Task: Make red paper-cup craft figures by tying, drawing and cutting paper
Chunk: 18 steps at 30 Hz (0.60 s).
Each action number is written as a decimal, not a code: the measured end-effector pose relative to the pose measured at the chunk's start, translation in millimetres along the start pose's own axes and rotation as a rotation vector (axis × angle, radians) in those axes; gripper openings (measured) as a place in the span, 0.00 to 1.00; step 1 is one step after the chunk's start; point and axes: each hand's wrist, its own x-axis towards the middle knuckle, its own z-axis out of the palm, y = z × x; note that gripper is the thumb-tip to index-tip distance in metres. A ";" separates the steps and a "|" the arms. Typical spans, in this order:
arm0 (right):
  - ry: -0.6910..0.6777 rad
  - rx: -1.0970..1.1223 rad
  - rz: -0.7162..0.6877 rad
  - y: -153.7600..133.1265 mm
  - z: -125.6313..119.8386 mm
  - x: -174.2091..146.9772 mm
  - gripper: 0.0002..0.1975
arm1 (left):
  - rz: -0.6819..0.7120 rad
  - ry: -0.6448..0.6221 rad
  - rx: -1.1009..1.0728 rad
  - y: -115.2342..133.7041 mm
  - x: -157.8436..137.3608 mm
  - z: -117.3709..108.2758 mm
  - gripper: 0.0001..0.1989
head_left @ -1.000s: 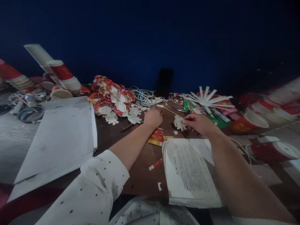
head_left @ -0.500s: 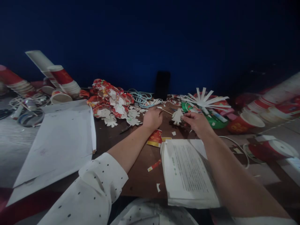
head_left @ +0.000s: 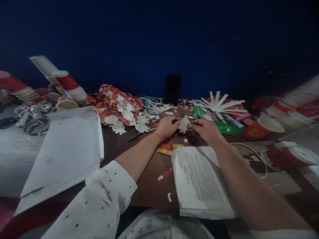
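Between the left hand (head_left: 167, 126) and right hand (head_left: 205, 128), a white paper cutout (head_left: 184, 124), pinched by both.

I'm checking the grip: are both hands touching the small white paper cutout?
Touching. The head view shows the left hand and right hand pinching the paper cutout from either side.

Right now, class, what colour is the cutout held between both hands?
White, seen in the head view: the cutout.

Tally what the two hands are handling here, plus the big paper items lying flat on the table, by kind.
Hands: 2, left hand and right hand
White paper cutout held between them: 1
Printed booklet: 1
Large white sheet: 1
Total: 5
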 end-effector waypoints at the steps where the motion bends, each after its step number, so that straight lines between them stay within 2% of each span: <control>1: -0.010 0.005 0.002 0.0 0.4 -0.1 0.13 | -0.013 -0.002 -0.017 0.2 0.4 0.0 0.12; 9: -0.060 0.098 0.080 -0.3 2.3 -0.7 0.13 | -0.139 0.000 -0.115 5.0 1.7 -3.7 0.12; 18: -0.119 0.068 0.089 4.8 1.5 1.2 0.16 | -0.144 0.020 -0.107 3.0 2.4 -3.3 0.12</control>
